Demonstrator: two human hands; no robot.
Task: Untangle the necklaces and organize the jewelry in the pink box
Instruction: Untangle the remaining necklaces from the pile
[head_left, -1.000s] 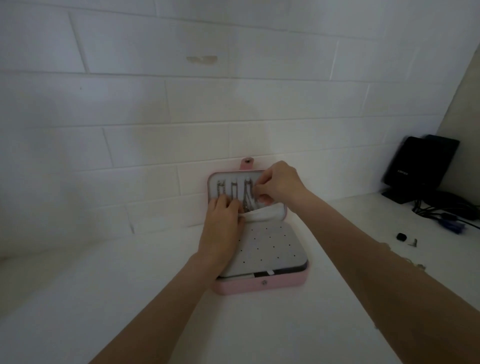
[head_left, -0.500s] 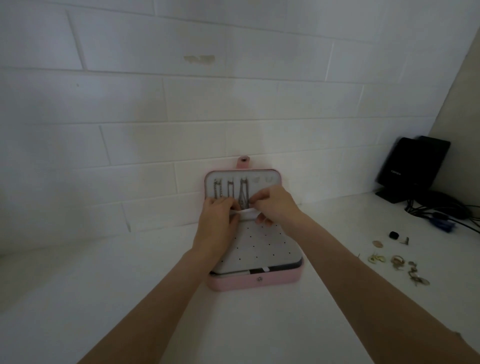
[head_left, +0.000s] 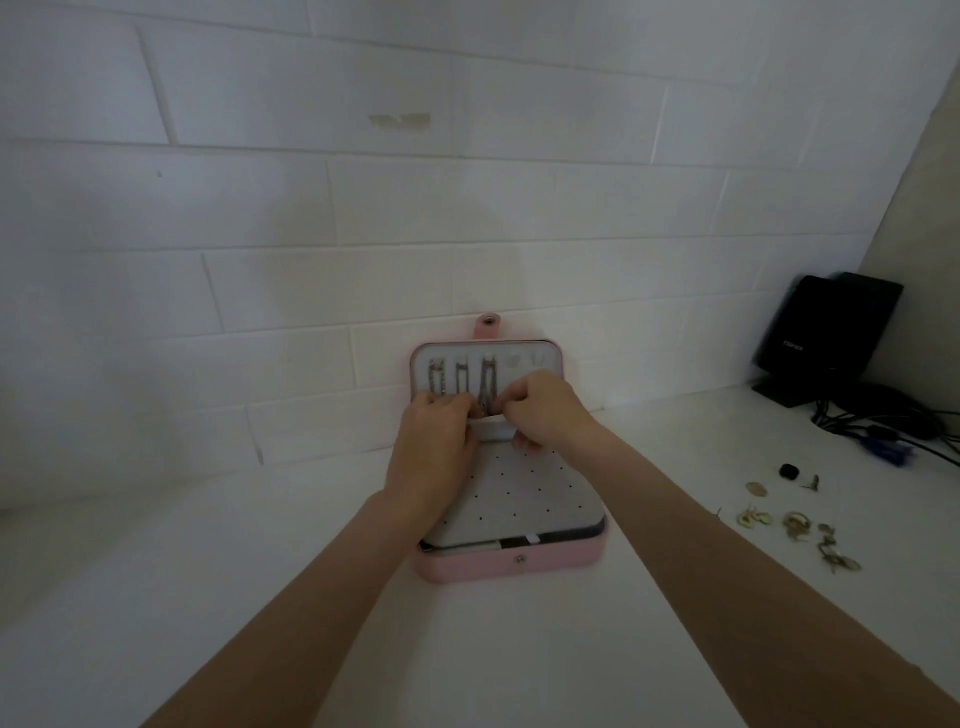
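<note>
The pink box (head_left: 511, 565) lies open on the white counter, its lid (head_left: 555, 356) leaning upright against the tiled wall. Three silver necklaces (head_left: 461, 379) hang from hooks inside the lid. A grey dotted earring panel (head_left: 524, 499) covers the base. My left hand (head_left: 434, 441) and my right hand (head_left: 545, 410) meet at the lid's white pocket edge (head_left: 491, 428), fingers curled on it below the chains. The lower ends of the chains are hidden behind my fingers.
Several loose gold rings and earrings (head_left: 797, 527) lie on the counter to the right, with a small black piece (head_left: 788, 472) beyond them. A black speaker (head_left: 826, 338) and tangled cables with a blue plug (head_left: 888, 452) sit in the far right corner.
My right hand dropped from the upper lid to the pocket edge beside my left hand. The camera view shifted, bringing the loose jewelry on the right into view.
</note>
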